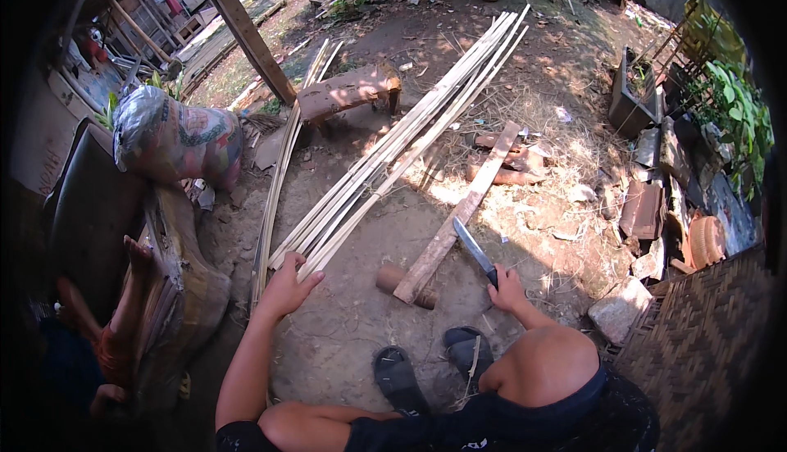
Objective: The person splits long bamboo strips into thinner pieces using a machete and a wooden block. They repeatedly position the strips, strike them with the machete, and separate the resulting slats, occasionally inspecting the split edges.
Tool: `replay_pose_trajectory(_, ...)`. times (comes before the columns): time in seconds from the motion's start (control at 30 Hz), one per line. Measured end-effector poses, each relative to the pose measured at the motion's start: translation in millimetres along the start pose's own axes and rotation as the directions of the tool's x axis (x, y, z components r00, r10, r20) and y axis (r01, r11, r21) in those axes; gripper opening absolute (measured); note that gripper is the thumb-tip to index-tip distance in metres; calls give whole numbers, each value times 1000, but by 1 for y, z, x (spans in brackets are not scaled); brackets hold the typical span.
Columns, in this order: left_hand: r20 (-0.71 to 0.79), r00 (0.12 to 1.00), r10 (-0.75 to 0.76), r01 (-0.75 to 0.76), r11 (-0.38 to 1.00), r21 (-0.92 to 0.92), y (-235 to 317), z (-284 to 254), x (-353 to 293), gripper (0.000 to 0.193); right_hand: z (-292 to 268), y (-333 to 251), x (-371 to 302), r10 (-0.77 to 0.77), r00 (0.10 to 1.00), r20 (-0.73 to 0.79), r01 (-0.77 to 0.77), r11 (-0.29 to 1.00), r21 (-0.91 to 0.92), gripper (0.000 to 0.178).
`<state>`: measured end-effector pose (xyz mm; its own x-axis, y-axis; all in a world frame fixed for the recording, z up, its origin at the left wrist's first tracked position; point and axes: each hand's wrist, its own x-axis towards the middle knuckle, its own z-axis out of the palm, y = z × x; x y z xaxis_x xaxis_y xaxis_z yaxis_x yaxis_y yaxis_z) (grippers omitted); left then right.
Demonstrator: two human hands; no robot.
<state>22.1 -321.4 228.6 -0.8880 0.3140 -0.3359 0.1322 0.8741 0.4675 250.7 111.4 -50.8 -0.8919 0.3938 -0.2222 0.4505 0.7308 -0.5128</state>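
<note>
Where the right hand [510, 290] closes, the knife handle [493, 277] hides — partly.

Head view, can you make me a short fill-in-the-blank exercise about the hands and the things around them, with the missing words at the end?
1. The knife is in the person's ____.
2. The left hand is at the ____ (near or far) end of the long pale strips.
3. In the picture, the bulging sack stands to the ____ of those strips.

Missing words: right hand; near; left.
</note>
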Motion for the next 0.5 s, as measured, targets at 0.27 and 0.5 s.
replay_pose_trajectory(0.27, -282, 929, 242, -343, 850, -400, -15, -53, -19, 34, -5, -5, 5, 18, 1000, -6, -18, 999, -28, 65)
replay_pose_trajectory(0.5, -762, 637, 116, -730, 409, -548, 34, -195, -114, 36, -8, -13, -3, 59, 997, 40, -60, 998, 18, 62)
